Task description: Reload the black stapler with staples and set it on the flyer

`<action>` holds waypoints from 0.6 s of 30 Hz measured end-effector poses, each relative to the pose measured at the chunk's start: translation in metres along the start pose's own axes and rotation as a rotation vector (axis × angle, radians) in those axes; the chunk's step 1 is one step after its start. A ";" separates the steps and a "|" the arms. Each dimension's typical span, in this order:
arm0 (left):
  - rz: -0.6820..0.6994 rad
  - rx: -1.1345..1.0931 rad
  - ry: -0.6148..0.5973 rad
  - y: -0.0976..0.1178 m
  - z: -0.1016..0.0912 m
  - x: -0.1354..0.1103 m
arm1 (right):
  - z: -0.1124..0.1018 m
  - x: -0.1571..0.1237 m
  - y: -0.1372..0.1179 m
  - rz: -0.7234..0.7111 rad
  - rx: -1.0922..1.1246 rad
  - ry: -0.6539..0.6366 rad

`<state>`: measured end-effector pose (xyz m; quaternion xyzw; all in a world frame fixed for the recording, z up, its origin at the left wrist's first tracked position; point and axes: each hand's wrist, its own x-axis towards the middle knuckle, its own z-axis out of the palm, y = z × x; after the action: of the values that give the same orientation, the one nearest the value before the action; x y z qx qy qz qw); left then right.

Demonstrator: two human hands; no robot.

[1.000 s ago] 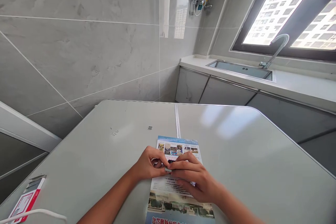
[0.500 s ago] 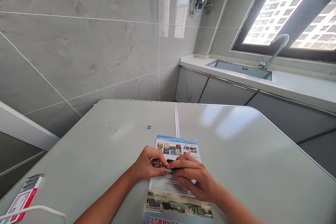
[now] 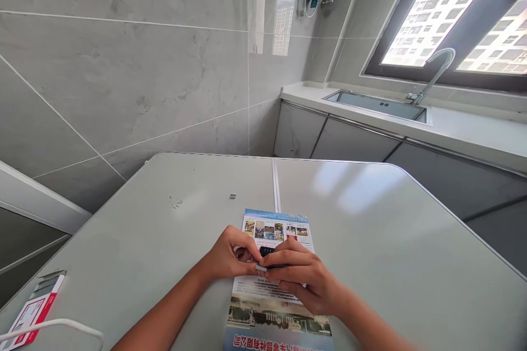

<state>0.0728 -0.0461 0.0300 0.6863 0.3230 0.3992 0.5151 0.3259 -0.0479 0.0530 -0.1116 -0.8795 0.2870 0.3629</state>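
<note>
Over the printed leaflet point(image 3: 280, 321), my two hands meet at the fingertips. My left hand point(image 3: 233, 255) pinches one end of a small silver metal piece point(image 3: 261, 267) between thumb and forefinger. From the other side, my right hand point(image 3: 304, 274) closes its fingers round a small black object point(image 3: 267, 250), mostly hidden by the fingers. Whether the silver piece is part of the black object I cannot tell. The leaflet lies flat under both hands, its photos at the far end and red lettering at the near end.
Short metal strips point(image 3: 233, 196) lie beyond the leaflet, with several tiny dark bits point(image 3: 175, 203) farther left. A red and white packet point(image 3: 35, 307) and a white cable point(image 3: 61, 322) are at the table's left edge. A sink point(image 3: 379, 105) stands beyond the table.
Both hands stay together, with only slight finger movement. More of the black object shows between the fingers, and the silver piece is clearer. The view has tilted slightly.
</note>
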 end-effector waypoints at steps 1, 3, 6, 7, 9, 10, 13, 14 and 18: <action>0.004 0.008 0.000 0.000 0.000 0.000 | 0.000 0.000 0.000 0.009 0.006 0.001; 0.010 0.014 0.003 -0.001 0.000 0.001 | -0.001 0.000 0.002 0.022 0.013 0.015; 0.035 0.022 0.007 0.000 0.001 0.003 | -0.001 -0.002 0.006 0.023 0.007 0.034; 0.045 0.028 0.006 0.000 0.001 0.003 | -0.001 -0.002 0.007 0.022 -0.005 0.028; 0.061 0.036 0.010 0.002 0.002 0.004 | 0.000 -0.004 0.007 0.024 -0.044 0.007; 0.063 0.036 0.012 0.003 0.002 0.004 | 0.001 -0.004 0.006 0.025 -0.065 -0.001; 0.045 0.026 0.008 0.005 0.004 0.004 | 0.002 -0.003 0.002 0.022 -0.080 0.005; 0.039 0.024 0.002 0.006 0.003 0.004 | 0.000 -0.002 0.002 0.024 -0.072 0.022; 0.050 0.155 0.148 0.001 -0.006 0.007 | -0.024 -0.004 0.015 0.174 -0.131 0.239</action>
<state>0.0705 -0.0377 0.0334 0.7006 0.3725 0.4353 0.4253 0.3459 -0.0272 0.0555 -0.2442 -0.8340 0.2439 0.4304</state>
